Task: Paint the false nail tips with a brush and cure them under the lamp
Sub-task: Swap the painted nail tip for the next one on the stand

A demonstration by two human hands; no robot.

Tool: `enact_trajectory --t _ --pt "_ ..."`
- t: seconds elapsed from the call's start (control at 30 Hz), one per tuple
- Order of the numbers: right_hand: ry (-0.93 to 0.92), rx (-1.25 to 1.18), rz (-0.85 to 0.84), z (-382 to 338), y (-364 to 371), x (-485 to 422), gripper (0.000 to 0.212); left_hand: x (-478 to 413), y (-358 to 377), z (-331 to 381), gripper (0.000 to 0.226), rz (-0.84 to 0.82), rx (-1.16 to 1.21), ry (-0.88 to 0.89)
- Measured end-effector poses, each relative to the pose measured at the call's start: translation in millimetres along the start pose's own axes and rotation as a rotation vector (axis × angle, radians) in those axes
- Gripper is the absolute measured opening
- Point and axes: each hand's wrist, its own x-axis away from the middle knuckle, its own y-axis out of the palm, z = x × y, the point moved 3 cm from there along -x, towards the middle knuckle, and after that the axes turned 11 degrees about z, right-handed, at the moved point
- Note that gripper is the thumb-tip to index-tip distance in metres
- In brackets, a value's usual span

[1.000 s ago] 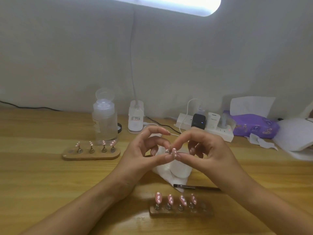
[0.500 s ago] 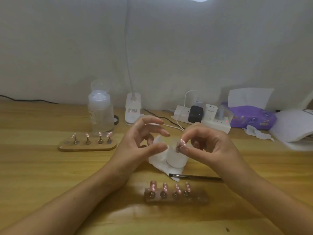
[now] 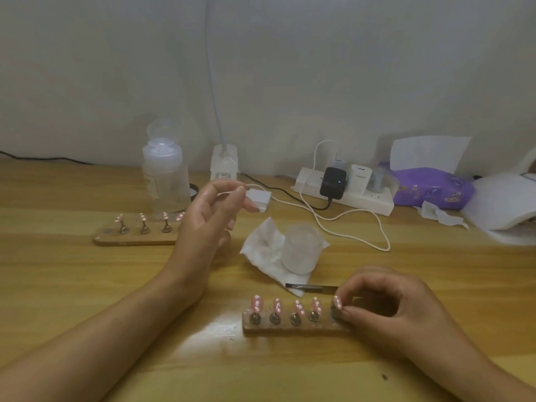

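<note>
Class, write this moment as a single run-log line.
right hand: pinches nail tip at end slot of near holder | left hand: raised, holds nothing | brush: on table

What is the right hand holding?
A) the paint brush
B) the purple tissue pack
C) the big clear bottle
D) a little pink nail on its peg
D: the right hand pinches a pink nail tip at the right end of the near wooden holder, while the brush lies on the table just behind it.
</note>
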Motion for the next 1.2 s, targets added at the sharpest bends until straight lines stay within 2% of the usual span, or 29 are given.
enact_trajectory --t 0.27,0.4,0.5,0.7,0.77,0.9,1.07,1.13,1.2 --pt "-0.026 0.061 0.014 2 0 0 0.022 1 4 0 0.029 -0.022 0.027 0.026" --pt "-0.072 0.061 -0.013 2 -4 3 0.034 2 4 3 0.031 -0.014 -0.005 0.033" --pt "-0.098 0.144 -0.099 4 -3 5 0.046 3 6 3 0.036 -0.017 -0.039 0.026" --pt "-0.167 0.121 -0.042 -3 -6 8 0.023 5 4 3 0.028 -0.030 -0.032 0.045" --pt "-0.157 0.106 -0.017 -3 -19 15 0.024 8 7 8 0.020 -0.036 -0.045 0.133" --pt "-0.087 0.146 0.164 21 -76 34 0.034 23 11 34 0.016 -0.126 -0.086 0.507" --pt "0.150 0.279 0.453 95 -177 52 0.025 70 89 37 0.019 -0.294 -0.485 0.931" --pt "0.230 0.347 0.523 125 -212 47 0.028 102 127 18 0.028 -0.541 -0.616 1.068" --pt "0.265 0.387 0.549 154 -234 35 0.029 128 164 -3 0.028 -0.743 -0.710 1.114"
